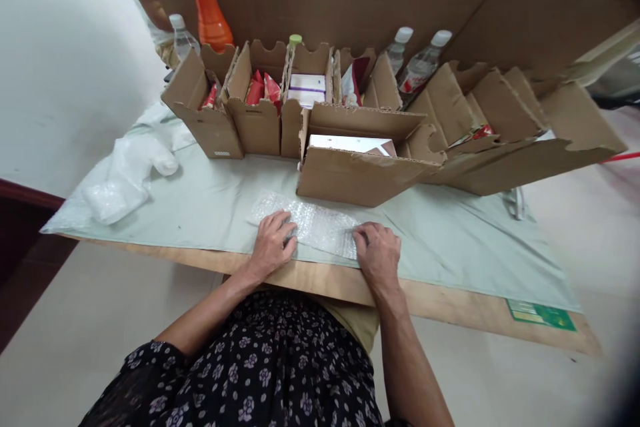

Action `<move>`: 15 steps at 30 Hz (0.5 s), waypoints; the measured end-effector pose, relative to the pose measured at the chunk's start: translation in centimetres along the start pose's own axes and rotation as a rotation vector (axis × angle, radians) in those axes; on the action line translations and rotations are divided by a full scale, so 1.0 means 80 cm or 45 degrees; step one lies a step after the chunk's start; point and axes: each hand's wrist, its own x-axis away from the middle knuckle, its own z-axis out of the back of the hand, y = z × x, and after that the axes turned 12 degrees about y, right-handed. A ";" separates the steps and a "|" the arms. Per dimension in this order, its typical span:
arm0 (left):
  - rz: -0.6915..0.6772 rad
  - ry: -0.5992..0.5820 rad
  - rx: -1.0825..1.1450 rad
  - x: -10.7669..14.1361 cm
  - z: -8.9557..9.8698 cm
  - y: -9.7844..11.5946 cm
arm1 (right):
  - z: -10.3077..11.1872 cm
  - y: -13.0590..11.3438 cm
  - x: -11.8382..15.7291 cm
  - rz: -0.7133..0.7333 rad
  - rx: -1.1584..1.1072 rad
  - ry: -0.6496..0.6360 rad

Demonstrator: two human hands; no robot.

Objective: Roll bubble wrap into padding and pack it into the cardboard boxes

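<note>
A flat strip of clear bubble wrap (325, 225) lies on the pale green cloth near the table's front edge. At its left end, my left hand (273, 243) has curled fingers closed on the plastic. My right hand (380, 250) pinches the strip's right end between thumb and fingers. Just beyond the strip stands a cardboard box (345, 177) with a white carton (350, 144) inside it.
Open cardboard bins (213, 130) line the back, several with red packets. An orange bottle (213, 20) and clear bottles (423, 67) stand behind them. More bubble wrap (125, 170) is heaped at the left. A green label (540, 314) lies on the wooden edge (450, 303).
</note>
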 end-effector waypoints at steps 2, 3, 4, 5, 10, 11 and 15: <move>0.007 0.013 0.005 0.000 0.000 0.000 | 0.005 0.000 0.000 -0.028 0.013 -0.015; 0.006 0.021 0.006 0.001 0.000 0.000 | 0.007 0.000 -0.001 -0.051 0.020 -0.017; 0.005 0.027 0.008 0.001 0.000 0.000 | 0.009 0.000 -0.002 -0.071 0.027 -0.021; 0.003 0.030 0.008 0.001 0.000 0.000 | 0.011 0.000 -0.004 -0.083 0.036 -0.034; -0.022 0.035 0.012 0.001 0.000 -0.001 | 0.017 -0.005 -0.021 -0.068 0.138 -0.210; -0.024 0.036 0.011 0.001 0.000 -0.001 | 0.018 -0.007 -0.024 -0.070 0.160 -0.234; -0.014 0.014 -0.007 0.002 0.001 -0.001 | 0.019 -0.009 -0.029 -0.072 0.207 -0.242</move>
